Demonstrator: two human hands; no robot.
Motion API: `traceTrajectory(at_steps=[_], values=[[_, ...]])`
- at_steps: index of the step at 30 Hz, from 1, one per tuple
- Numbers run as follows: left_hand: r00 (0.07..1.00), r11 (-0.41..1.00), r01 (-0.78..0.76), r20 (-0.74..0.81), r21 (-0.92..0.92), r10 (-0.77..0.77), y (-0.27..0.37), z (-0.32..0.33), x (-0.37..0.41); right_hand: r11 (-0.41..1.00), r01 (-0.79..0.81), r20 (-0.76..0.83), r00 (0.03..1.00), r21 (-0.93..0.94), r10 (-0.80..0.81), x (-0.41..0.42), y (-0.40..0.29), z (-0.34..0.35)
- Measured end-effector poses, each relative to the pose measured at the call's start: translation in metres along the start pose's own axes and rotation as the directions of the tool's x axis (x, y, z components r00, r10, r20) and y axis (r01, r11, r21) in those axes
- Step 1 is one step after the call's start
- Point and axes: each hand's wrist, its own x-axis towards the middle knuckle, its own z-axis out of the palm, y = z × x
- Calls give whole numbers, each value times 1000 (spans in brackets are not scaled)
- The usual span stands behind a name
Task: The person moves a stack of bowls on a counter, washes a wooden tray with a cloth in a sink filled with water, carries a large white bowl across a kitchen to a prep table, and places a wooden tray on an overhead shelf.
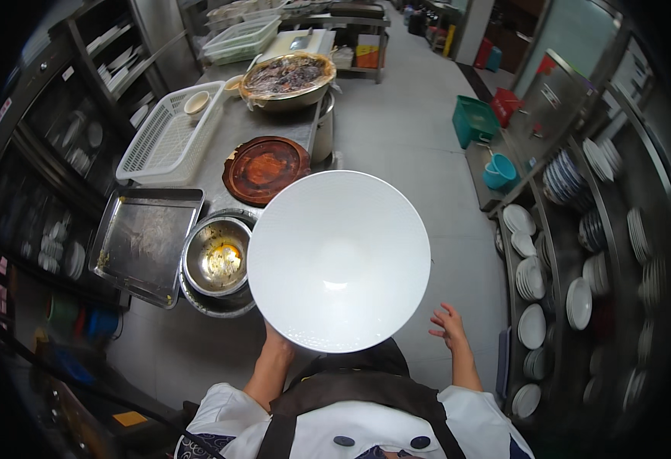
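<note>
A large, wide white bowl [335, 252] is up in front of my body, its smooth inside facing me. My left hand [278, 337] holds it at the lower left; the bowl hides the fingers. Off to the right of the bowl, my right hand [449, 326] holds nothing, with its fingers apart. Left of the bowl, and partly covered by it, a steel bowl [198, 264] with yellow-orange residue sits in a wider metal vessel [221, 310]. Beyond these lies a round reddish-brown wooden board [266, 170] with a chipped rim.
On the steel table [221, 129] are a stained metal tray [146, 244], a white plastic basket [169, 135] holding a small bowl, and a film-covered basin [288, 80] of dark food. Racks of stacked plates [530, 278] line the right side. Grey floor [393, 132] lies between.
</note>
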Motion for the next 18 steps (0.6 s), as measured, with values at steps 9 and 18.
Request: traceTrajectory(at_steps=[9, 18], values=[[966, 953, -163, -240, -256, 101, -13, 57, 54, 965, 213, 602, 794, -154, -79, 238, -159, 230], [842, 927, -342, -490, -157, 228, -15, 81, 111, 716, 581, 662, 715, -388, -222, 303, -171, 443]])
